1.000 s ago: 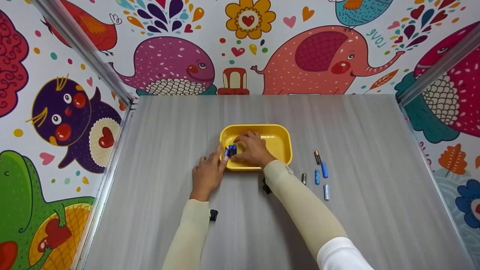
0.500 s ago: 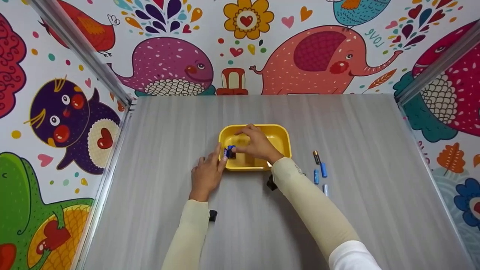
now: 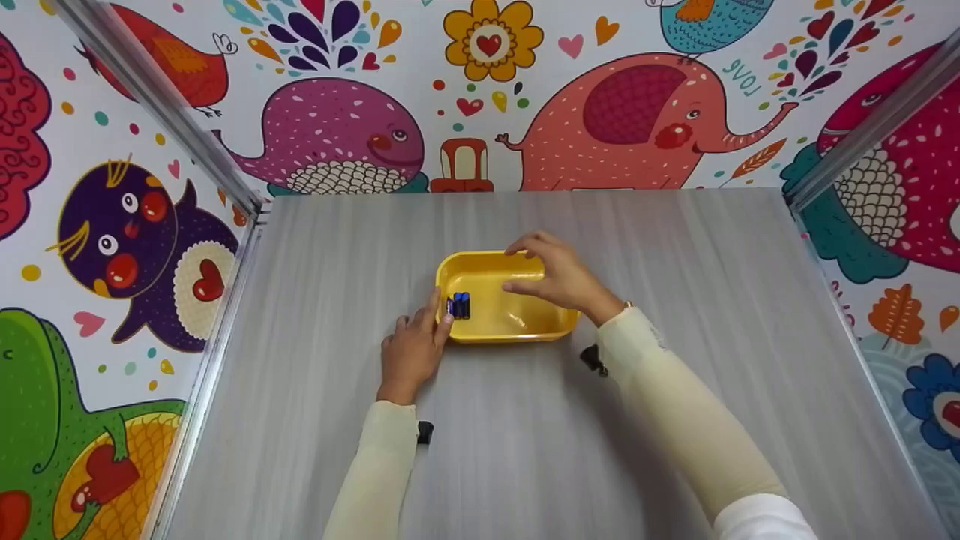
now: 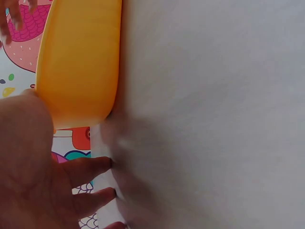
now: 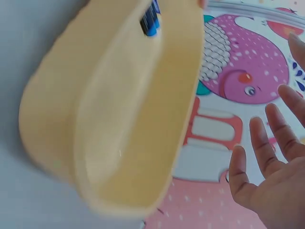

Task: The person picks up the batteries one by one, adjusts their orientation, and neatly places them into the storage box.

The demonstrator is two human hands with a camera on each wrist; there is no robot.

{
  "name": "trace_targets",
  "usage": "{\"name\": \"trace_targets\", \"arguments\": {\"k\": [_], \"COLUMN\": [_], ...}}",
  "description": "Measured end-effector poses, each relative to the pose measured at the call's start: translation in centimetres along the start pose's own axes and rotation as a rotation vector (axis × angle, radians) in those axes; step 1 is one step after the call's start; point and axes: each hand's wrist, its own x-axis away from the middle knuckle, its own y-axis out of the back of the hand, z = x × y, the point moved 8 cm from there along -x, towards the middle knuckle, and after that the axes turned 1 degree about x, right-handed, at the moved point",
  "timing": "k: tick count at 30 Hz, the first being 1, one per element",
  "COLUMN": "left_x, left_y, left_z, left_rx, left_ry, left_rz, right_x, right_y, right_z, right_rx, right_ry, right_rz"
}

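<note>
left hand: fingers straight at yellow tray, frame centre; imo light pressure stops sliding | blue batteries: tray's left end, labels unreadable, nudge gently I'd say | right hand: relaxed, holding nothing, above tray's right side | wall lettering, upper right: "LOVE", looks flipped

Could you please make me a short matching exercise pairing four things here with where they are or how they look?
Things:
1. left hand
2. right hand
3. blue batteries
4. tray

Descriptions:
A. yellow, resting on the grey table
B. side by side inside something
C. fingers spread, nothing held
D. at the left end of something yellow

Right pairs: 1-D, 2-C, 3-B, 4-A
</note>
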Motion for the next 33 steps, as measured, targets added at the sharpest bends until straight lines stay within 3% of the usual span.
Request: {"name": "trace_targets", "arguments": {"k": [10,17,23,33], "left_x": [-0.1,0.0,0.1,0.1], "left_y": [0.1,0.0,0.1,0.1], "left_z": [0.2,-0.1,-0.1,-0.1], "left_rx": [0.001,0.005,0.014,0.009], "left_ry": [0.007,0.001,0.005,0.004], "left_rz": [-0.010,0.003,0.001,-0.008], "right_x": [3.5,6.2,8.2,10.9], "right_y": [6.5,9.8,10.9,10.6], "right_z": [-2.2,-5.0,-8.1,-12.7], "right_rx": [0.045,0.109,0.179,0.189], "right_ry": [-0.008,-0.001,-0.032,-0.104], "right_rz": [-0.108,-0.180,-0.184,-0.168]}}
